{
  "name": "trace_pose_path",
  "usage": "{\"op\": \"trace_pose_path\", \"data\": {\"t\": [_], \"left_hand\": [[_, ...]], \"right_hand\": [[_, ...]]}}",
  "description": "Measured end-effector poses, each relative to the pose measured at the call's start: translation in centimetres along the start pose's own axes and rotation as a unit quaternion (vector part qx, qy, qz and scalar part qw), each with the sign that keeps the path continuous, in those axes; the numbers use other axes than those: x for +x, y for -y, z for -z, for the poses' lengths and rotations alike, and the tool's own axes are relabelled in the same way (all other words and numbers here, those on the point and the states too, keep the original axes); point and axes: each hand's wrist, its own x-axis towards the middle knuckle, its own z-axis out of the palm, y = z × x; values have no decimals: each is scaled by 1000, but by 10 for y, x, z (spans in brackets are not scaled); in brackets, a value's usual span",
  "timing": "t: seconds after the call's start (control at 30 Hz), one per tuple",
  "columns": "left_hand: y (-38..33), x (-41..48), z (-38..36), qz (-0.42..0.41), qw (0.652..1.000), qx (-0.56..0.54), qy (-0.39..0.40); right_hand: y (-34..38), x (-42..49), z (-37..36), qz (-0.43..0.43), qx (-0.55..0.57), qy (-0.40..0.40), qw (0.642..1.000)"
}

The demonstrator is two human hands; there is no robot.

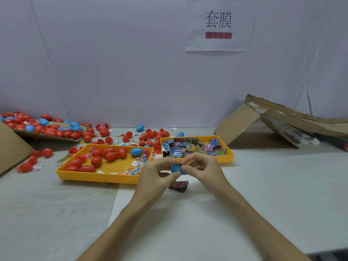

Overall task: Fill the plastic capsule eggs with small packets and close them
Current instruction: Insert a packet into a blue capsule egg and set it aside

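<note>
Looking down from the head camera, the person is holding a blue capsule egg (175, 168) between both hands, just above the white table (263, 185) and in front of two yellow trays. The left hand (154, 176) is curling round the egg's left side, thumb under it; the right hand (204, 167) is pinching the egg's right end with thumb and forefinger, the other fingers bent loosely (whether the halves are fully joined is hidden by the fingertips). A dark crumpled packet (178, 185) is lying on the table right below the hands. The left tray (98, 178) is holding red eggs (111, 156), one loose blue egg (136, 152) and small clear bags. The right tray (226, 159) is carrying a heap of colourful packets (192, 147). More red and blue eggs are lying scattered behind the trays and piled on a cardboard sheet (47, 136) at far left. A folded cardboard box (239, 125) is leaning at right, and a paper sign (218, 25) is hanging on the wall.
</note>
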Motion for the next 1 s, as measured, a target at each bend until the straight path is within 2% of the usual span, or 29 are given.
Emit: {"op": "trace_pose_path", "data": {"t": [0.4,0.6,0.77,1.0], "left_hand": [[0,4,2,81,994,-65,-22],[1,3,1,95,992,-75,-24],[0,3,0,123,988,-90,-23],[0,3,3,171,967,-187,-17]], "right_hand": [[0,-1,-1,-20,39,14,999],[-2,-1,0,-36,70,27,997],[-3,-1,0,-30,57,36,997],[-1,-1,-1,-27,65,30,997]]}}
